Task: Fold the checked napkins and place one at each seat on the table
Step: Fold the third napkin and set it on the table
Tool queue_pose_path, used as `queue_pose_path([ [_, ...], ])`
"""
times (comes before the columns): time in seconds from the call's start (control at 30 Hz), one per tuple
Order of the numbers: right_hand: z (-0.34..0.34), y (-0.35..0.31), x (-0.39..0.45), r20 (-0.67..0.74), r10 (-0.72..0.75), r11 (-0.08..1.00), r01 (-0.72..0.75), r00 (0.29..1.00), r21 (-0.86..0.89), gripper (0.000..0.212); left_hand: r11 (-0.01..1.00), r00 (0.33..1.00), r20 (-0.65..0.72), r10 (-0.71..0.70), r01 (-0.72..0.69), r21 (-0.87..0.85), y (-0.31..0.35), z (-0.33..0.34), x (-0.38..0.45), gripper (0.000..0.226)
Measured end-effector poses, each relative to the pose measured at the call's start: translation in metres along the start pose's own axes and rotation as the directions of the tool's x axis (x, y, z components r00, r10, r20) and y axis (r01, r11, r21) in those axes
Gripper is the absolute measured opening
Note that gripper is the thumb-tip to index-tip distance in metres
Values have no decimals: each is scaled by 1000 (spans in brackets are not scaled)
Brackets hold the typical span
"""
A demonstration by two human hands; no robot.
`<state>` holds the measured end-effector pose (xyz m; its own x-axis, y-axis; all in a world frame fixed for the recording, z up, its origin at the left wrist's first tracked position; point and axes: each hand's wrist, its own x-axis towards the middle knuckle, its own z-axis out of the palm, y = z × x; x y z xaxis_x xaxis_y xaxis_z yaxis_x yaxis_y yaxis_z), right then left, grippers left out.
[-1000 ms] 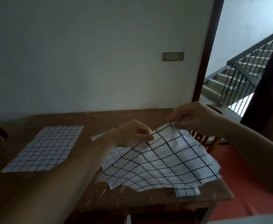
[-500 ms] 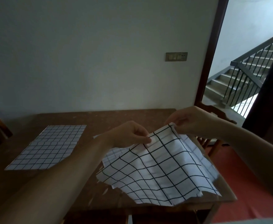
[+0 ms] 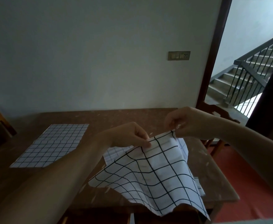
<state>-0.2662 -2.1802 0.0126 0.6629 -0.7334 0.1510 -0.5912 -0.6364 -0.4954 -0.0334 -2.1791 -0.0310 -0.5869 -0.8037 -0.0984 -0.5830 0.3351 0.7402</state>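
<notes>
My left hand [image 3: 132, 138] and right hand [image 3: 185, 122] each pinch the top edge of a white, black-checked cloth napkin [image 3: 150, 173], lifting it off the brown wooden tabletop [image 3: 116, 118] so it hangs straight for folding, apparently.

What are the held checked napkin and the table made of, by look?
Checked napkin: thin woven cloth, probably cotton, matte; it drapes in soft waves from both pinching hands. Table: likely wood, dark brown, worn dull finish with pale flecks.
</notes>
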Motion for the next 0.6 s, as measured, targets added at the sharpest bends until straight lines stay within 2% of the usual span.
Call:
queue_pose_path([
  [0.1, 0, 1, 0, -1, -12, 998, 12, 1000, -67, 29, 999, 999, 32, -36, 36, -6, 0, -1, -2, 45],
  [0.2, 0, 3, -1, -18, -57, 997, 56, 998, -54, 36, 998, 997, 47, -56, 55, 10, -2, -2, -6, 35],
  [0.27, -2, 5, -4, -48, -65, 996, 62, 997, -58, 36, 999, 998, 41, -42, 41, 18, -2, -2, -9, 37],
  [0.33, 0, 4, -6, -1, -54, 996, 53, 999, -73, 30, 999, 998, 40, -39, 39, 7, -1, -2, -10, 38],
  [0.43, 7, 0, -5, 37, -68, 994, 71, 997, -82, 35, 998, 998, 44, -55, 56, -20, -1, -2, -9, 41],
  [0.5, 7, -2, -5, -30, -64, 995, 61, 998, -82, 30, 998, 997, 52, -51, 53, -25, 0, -3, -9, 41],
  [0.6, 4, -3, -8, -157, -49, 998, 54, 986, 25, 31, 998, 998, 46, -40, 42, -41, -1, -5, -12, 40],
])
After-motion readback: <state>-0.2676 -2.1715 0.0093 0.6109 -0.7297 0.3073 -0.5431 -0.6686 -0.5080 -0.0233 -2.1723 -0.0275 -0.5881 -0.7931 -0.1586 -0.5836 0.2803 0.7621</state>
